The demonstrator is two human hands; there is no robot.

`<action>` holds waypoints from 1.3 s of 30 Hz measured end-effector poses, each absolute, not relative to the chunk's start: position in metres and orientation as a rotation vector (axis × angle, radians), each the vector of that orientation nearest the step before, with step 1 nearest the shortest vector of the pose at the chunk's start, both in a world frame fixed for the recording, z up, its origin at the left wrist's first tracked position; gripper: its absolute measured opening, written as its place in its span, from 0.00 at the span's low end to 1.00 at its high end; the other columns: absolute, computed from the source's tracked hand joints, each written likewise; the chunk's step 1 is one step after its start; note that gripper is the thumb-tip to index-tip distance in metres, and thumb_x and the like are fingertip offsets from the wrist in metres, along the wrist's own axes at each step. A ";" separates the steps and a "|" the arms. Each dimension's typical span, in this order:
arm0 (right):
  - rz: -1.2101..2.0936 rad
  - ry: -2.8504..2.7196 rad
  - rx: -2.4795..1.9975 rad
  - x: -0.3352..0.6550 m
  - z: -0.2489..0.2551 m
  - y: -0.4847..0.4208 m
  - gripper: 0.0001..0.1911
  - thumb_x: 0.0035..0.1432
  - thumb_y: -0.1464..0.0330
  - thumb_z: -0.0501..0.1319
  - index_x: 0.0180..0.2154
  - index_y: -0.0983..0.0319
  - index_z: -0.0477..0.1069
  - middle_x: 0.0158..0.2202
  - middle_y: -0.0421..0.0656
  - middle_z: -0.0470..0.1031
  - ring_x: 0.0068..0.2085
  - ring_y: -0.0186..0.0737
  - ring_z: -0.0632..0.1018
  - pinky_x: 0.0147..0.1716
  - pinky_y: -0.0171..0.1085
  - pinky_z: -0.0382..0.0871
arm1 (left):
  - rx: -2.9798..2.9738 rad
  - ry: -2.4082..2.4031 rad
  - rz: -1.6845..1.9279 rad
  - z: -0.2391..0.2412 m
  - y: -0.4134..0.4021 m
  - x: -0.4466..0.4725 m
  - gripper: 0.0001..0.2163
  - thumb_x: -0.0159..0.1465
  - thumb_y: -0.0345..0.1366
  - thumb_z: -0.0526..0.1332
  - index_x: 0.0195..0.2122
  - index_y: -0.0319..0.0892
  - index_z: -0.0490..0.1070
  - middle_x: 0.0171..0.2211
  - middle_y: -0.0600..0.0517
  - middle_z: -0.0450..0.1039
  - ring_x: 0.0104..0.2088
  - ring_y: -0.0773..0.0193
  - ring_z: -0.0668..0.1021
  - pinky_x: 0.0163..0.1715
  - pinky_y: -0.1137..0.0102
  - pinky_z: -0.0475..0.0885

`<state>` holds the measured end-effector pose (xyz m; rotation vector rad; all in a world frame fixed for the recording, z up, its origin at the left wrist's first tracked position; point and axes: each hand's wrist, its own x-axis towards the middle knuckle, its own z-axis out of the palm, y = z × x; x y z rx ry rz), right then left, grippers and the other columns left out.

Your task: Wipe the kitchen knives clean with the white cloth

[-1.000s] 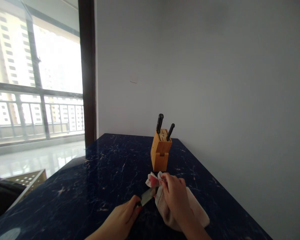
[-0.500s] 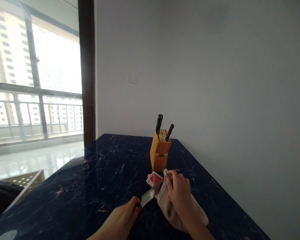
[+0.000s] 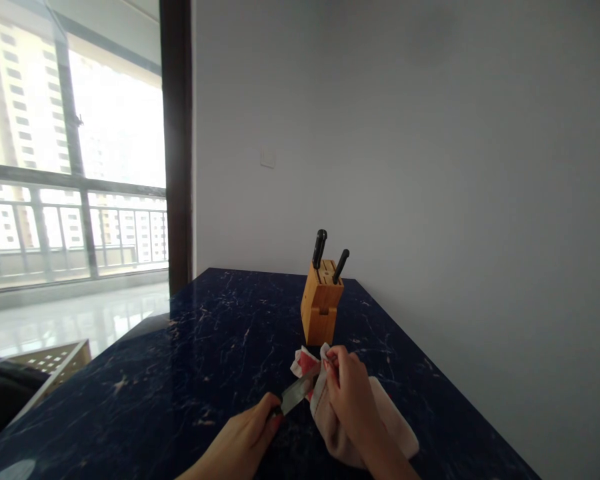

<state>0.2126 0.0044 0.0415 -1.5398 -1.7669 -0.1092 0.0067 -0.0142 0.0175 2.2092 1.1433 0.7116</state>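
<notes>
A knife [image 3: 295, 395] has its dark handle in my left hand [image 3: 245, 430], whose fingers are closed round it. The blade points up and to the right, and its far part goes behind a cloth [image 3: 325, 410]. That cloth is pale with red or pink areas, and it hangs down in folds. My right hand [image 3: 349, 387] pinches the cloth about the blade's far end; the tip is hidden. Just beyond both hands stands a wooden knife block [image 3: 321, 310], with two black-handled knives [image 3: 319, 249] in its slots.
The dark blue marbled table [image 3: 230, 333] runs back to a grey wall [image 3: 430, 200]. At the lower left is a pale perforated basket [image 3: 55, 360] with something dark over it. A window with a balcony railing [image 3: 125, 227] is on the left.
My right hand has slid slightly left along the blade with the cloth, covering a little more of it. My left hand keeps the knife in nearly the same place.
</notes>
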 end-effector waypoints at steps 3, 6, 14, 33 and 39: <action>-0.005 -1.843 -1.465 0.201 0.038 -0.001 0.06 0.56 0.72 0.49 0.33 0.59 0.63 0.32 0.42 0.69 0.35 0.38 0.70 0.34 0.34 0.59 | 2.169 1.145 0.726 0.016 -0.013 0.007 0.09 0.65 0.40 0.44 0.38 0.46 0.61 0.32 0.54 0.71 0.33 0.66 0.72 0.34 0.77 0.63; -0.072 -1.860 -1.519 0.202 0.039 -0.001 0.06 0.56 0.72 0.49 0.33 0.59 0.64 0.32 0.41 0.70 0.34 0.39 0.70 0.35 0.36 0.58 | 2.134 1.146 0.733 0.016 -0.012 0.007 0.10 0.64 0.41 0.44 0.38 0.46 0.61 0.32 0.54 0.70 0.32 0.67 0.71 0.33 0.77 0.63; -0.024 -1.847 -1.576 0.209 0.041 0.001 0.07 0.55 0.72 0.50 0.33 0.58 0.65 0.31 0.41 0.71 0.33 0.38 0.71 0.32 0.34 0.58 | 2.029 1.131 0.707 0.023 -0.011 0.006 0.13 0.64 0.45 0.43 0.35 0.44 0.62 0.25 0.57 0.64 0.27 0.68 0.67 0.27 0.77 0.61; -0.023 -1.825 -1.569 0.206 0.042 -0.003 0.08 0.56 0.73 0.48 0.35 0.60 0.63 0.31 0.41 0.71 0.34 0.39 0.71 0.36 0.37 0.57 | 2.030 1.105 0.729 0.026 -0.014 0.008 0.12 0.64 0.43 0.44 0.36 0.43 0.61 0.26 0.57 0.64 0.27 0.68 0.67 0.28 0.76 0.61; -0.005 -1.864 -1.525 0.203 0.043 -0.003 0.07 0.56 0.72 0.49 0.35 0.58 0.63 0.33 0.41 0.71 0.35 0.40 0.71 0.36 0.37 0.57 | 2.091 1.123 0.737 0.026 -0.015 0.008 0.11 0.64 0.40 0.44 0.38 0.44 0.61 0.29 0.55 0.67 0.30 0.67 0.70 0.32 0.77 0.62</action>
